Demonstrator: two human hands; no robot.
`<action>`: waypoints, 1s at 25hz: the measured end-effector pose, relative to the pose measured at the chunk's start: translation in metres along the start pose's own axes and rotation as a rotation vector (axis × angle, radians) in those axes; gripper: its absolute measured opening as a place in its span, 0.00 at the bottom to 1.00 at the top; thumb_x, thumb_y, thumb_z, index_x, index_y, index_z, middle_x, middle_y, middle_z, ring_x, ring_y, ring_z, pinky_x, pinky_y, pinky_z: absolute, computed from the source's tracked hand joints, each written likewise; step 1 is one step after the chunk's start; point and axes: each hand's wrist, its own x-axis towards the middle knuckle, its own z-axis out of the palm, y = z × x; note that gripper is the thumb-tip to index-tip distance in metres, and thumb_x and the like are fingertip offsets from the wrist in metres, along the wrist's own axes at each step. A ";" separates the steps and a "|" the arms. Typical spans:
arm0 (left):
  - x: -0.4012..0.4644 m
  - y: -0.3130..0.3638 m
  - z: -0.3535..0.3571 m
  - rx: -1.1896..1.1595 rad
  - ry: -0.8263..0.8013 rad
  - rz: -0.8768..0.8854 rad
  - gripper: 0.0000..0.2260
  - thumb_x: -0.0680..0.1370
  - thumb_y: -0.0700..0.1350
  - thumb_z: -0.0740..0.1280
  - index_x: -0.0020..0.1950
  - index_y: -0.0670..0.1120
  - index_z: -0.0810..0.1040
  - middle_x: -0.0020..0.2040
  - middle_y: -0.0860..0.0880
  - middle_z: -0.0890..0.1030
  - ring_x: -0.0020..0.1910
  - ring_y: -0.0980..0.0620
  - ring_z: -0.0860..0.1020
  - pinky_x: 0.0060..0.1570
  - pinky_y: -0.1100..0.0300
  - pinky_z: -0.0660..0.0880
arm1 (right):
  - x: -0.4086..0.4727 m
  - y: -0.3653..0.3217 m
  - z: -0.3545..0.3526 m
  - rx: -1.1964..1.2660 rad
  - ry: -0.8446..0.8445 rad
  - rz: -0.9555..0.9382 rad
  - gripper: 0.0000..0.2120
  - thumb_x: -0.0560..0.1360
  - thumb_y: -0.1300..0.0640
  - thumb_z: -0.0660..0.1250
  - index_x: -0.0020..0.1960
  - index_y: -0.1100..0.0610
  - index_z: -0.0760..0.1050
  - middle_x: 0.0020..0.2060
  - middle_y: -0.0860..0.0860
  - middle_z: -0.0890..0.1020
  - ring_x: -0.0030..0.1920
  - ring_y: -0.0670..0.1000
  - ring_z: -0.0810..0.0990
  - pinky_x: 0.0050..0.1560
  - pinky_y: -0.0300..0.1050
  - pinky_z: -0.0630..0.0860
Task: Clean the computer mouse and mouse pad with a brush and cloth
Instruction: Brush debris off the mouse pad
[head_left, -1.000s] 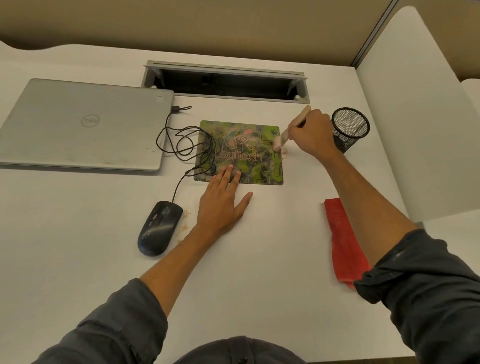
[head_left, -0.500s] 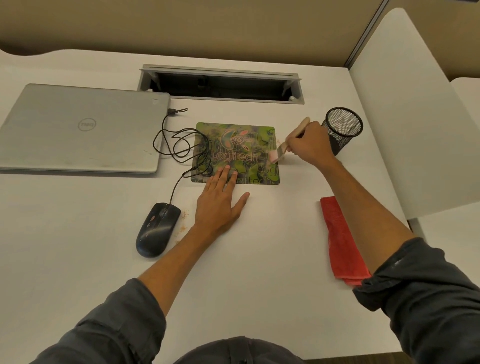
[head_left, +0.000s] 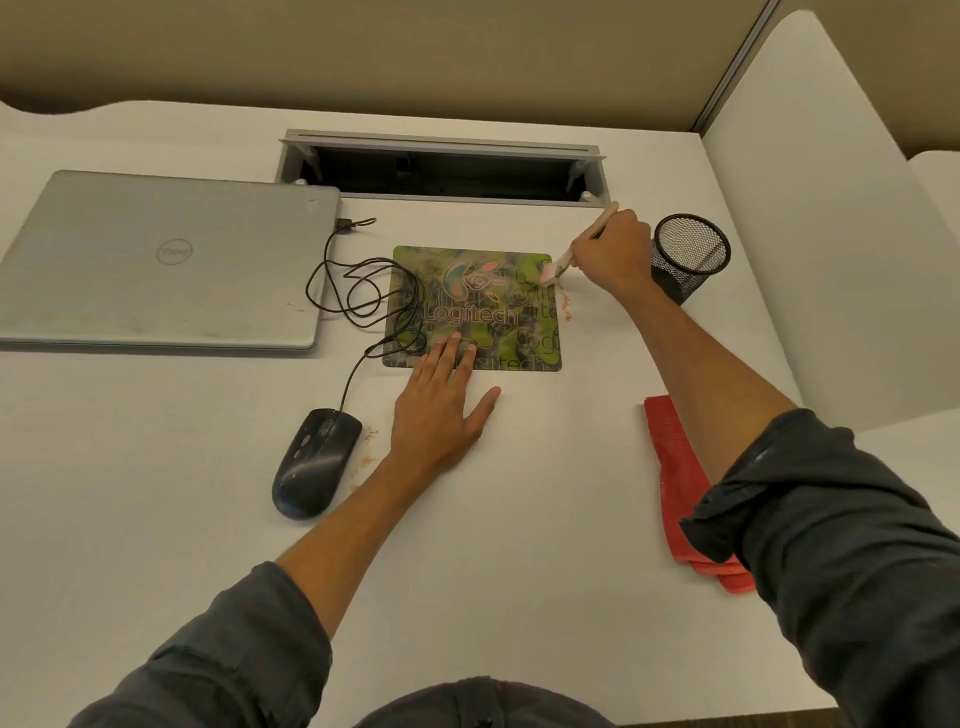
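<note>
Here the pad (head_left: 472, 306) serves as the anchor: the left hand (head_left: 441, 410) lies flat with fingers straight and slightly spread, fingertips pressing the pad's near edge, most likely to stop it sliding while it is swept. The right hand (head_left: 610, 254) curls its fingers round the brush (head_left: 558, 267), gripping it like a pen, with the bristles down at the pad's far right corner; pale crumbs (head_left: 566, 306) lie just off the pad's right edge, which suggests debris is being flicked outward onto the desk (head_left: 519, 519). The mouse (head_left: 316, 462) sits near and left of the pad, off it, its cable (head_left: 358, 291) looping over the pad's left edge, with more crumbs beside it. The red cloth (head_left: 675, 457) waits folded, near and right of the pad, untouched. The pad reads "Logitech", repeated fainter across its print; the shut laptop (head_left: 166, 260) left of the pad bears a Dell logo
</note>
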 end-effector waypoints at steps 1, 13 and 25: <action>0.000 0.000 0.000 0.000 -0.001 0.000 0.30 0.80 0.63 0.51 0.77 0.46 0.59 0.78 0.46 0.57 0.77 0.50 0.53 0.74 0.54 0.49 | 0.002 0.000 -0.003 -0.042 0.013 0.002 0.12 0.70 0.57 0.70 0.47 0.67 0.80 0.38 0.56 0.79 0.37 0.54 0.79 0.31 0.42 0.72; 0.001 0.000 0.001 0.004 -0.006 0.001 0.31 0.80 0.63 0.51 0.77 0.46 0.58 0.78 0.46 0.57 0.77 0.50 0.52 0.74 0.55 0.47 | 0.001 0.002 -0.007 -0.061 0.031 0.001 0.12 0.70 0.57 0.70 0.46 0.67 0.79 0.36 0.56 0.78 0.36 0.53 0.77 0.27 0.39 0.66; 0.001 0.000 0.001 0.009 -0.004 0.006 0.30 0.80 0.62 0.51 0.77 0.46 0.58 0.78 0.46 0.57 0.77 0.49 0.53 0.74 0.56 0.47 | -0.009 0.005 -0.008 -0.056 0.020 -0.012 0.10 0.70 0.59 0.69 0.44 0.67 0.79 0.32 0.53 0.76 0.35 0.52 0.76 0.28 0.39 0.66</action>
